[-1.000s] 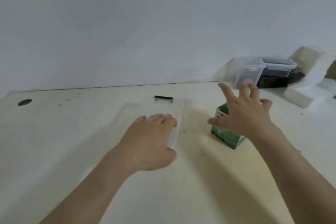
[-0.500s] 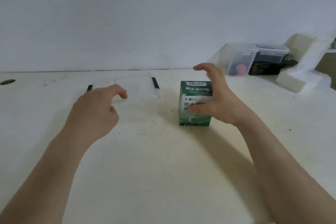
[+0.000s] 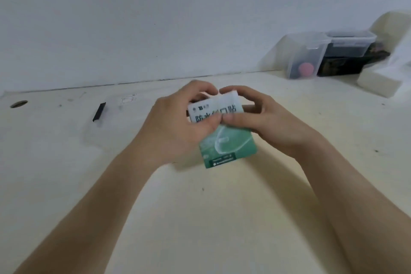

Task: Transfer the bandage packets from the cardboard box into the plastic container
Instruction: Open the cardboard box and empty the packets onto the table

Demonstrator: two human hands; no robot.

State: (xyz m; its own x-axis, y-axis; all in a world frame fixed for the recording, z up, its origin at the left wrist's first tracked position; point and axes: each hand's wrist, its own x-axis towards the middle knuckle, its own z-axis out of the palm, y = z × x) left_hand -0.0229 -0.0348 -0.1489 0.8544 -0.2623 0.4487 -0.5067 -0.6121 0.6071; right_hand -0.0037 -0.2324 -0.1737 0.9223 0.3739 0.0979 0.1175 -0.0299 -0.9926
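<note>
A green and white cardboard box (image 3: 226,144) of bandages is held tilted above the table, its white printed top facing me. My left hand (image 3: 175,124) grips its left side and my right hand (image 3: 264,122) grips its right side, fingertips meeting over the top end. No bandage packets show. A clear, nearly invisible plastic container (image 3: 124,115) lies flat on the table to the left of the hands, a black clip (image 3: 99,111) on its left edge.
Clear plastic tubs (image 3: 311,55) with dark contents stand at the back right against the wall, next to white foam blocks (image 3: 378,82). A round cable hole (image 3: 19,104) sits at the far left of the cream table (image 3: 200,218).
My left hand left the clear container and joined the right hand on the box. The box was lifted off the table and tilted toward me.
</note>
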